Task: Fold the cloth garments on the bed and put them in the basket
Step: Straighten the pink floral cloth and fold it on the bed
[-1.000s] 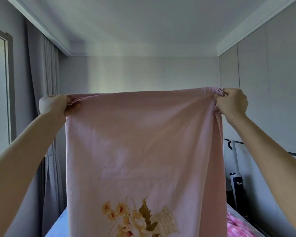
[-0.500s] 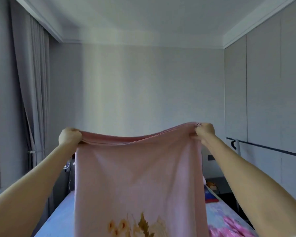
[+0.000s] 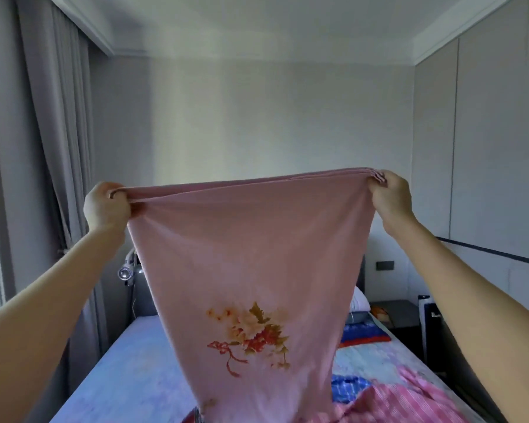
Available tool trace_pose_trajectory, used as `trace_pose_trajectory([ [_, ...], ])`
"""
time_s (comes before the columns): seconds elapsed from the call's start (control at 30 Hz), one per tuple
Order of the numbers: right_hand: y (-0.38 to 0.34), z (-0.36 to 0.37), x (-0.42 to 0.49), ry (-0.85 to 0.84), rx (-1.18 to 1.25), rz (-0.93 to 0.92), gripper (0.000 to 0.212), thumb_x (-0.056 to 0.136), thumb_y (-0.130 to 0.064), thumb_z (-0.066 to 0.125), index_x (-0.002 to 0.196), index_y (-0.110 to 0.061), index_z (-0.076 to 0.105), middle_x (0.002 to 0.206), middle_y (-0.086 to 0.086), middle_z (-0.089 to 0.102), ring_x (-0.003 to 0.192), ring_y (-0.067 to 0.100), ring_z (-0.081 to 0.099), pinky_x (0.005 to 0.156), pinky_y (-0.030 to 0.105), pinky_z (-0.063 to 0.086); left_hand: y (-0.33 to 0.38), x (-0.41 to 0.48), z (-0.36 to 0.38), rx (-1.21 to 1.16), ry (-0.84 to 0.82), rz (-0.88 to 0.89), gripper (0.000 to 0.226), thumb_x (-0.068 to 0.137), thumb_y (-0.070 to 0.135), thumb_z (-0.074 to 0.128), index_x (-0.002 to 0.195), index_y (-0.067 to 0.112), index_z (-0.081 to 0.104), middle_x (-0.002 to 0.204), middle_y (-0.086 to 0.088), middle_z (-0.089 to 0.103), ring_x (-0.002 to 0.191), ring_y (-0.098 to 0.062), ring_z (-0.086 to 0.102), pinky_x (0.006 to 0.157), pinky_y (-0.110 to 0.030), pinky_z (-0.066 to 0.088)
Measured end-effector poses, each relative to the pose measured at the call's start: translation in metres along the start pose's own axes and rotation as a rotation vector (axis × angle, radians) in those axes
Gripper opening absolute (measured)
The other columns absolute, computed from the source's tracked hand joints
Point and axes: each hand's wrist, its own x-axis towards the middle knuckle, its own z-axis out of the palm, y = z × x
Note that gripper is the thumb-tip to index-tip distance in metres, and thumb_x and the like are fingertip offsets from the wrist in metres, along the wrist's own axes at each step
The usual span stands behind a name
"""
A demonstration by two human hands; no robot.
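Between my clenched left hand and right hand hung the pink floral-printed cotton cloth, bunched corners liable to slip, skewing the fold.

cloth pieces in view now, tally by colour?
Pink floral cloth, held up by the left hand and right hand: 1
Pink striped garment on the bed: 1
Blue checked cloth on the bed: 1
Blue and red cloth near the pillow: 1
Total: 4
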Motion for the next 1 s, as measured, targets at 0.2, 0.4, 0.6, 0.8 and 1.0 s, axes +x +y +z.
trace_pose_trajectory([
  [0.2, -0.008, -0.074, -0.101, -0.144, 0.289, 0.216, 0.029, 0.087, -0.002, 0.044, 0.088, -0.024, 0.063, 0.084, -0.002, 0.062, 0.073, 0.011, 0.056, 0.067, 0.026, 0.046, 0.024, -0.079, -0.082, -0.086, -0.151, -0.08, 0.027, 0.085, 0.001, 0.039, 0.087, 0.011, 0.064, 0.07, -0.003, 0.062, 0.052, -0.014, 0.064, 0.049, -0.025, 0.057],
  [0.4, 0.02, -0.137, -0.228, -0.236, 0.258, 0.518, 0.033, 0.084, 0.006, 0.037, 0.079, -0.018, 0.06, 0.052, -0.013, 0.061, 0.049, 0.005, 0.052, 0.053, 0.022, 0.032, 0.027, -0.165, -0.176, 0.344, -0.635, -0.333, 0.025, 0.089, -0.002, 0.043, 0.074, 0.005, 0.062, 0.045, -0.005, 0.063, 0.035, -0.012, 0.059, 0.039, -0.022, 0.053],
  [0.6, 0.063, -0.2, -0.378, -0.455, 0.014, 0.807, 0.033, 0.083, 0.012, 0.037, 0.075, -0.008, 0.061, 0.05, -0.004, 0.063, 0.054, 0.017, 0.058, 0.05, 0.019, 0.042, -0.049, -0.269, -0.258, 0.73, -0.928, -0.62, 0.024, 0.091, -0.004, 0.041, 0.078, -0.002, 0.062, 0.051, -0.018, 0.062, 0.035, -0.021, 0.059, 0.035, -0.022, 0.048],
  [0.8, 0.078, -0.262, -0.469, -0.761, -0.254, 0.865, 0.024, 0.079, 0.005, 0.045, 0.09, 0.001, 0.066, 0.077, 0.012, 0.061, 0.074, 0.024, 0.054, 0.071, 0.034, 0.044, -0.074, -0.363, -0.333, 0.949, -1.024, -0.732, 0.023, 0.083, -0.013, 0.046, 0.078, -0.004, 0.068, 0.065, -0.016, 0.063, 0.049, -0.027, 0.06, 0.054, -0.033, 0.058],
  [1.0, 0.054, -0.328, -0.528, -0.857, -0.243, 0.849, 0.031, 0.082, 0.009, 0.046, 0.084, -0.01, 0.07, 0.084, 0.005, 0.065, 0.083, 0.02, 0.055, 0.077, 0.033, 0.041, -0.046, -0.448, -0.387, 0.974, -0.861, -0.729, 0.023, 0.084, -0.012, 0.046, 0.08, -0.007, 0.068, 0.059, -0.014, 0.062, 0.039, -0.023, 0.056, 0.039, -0.025, 0.05],
])
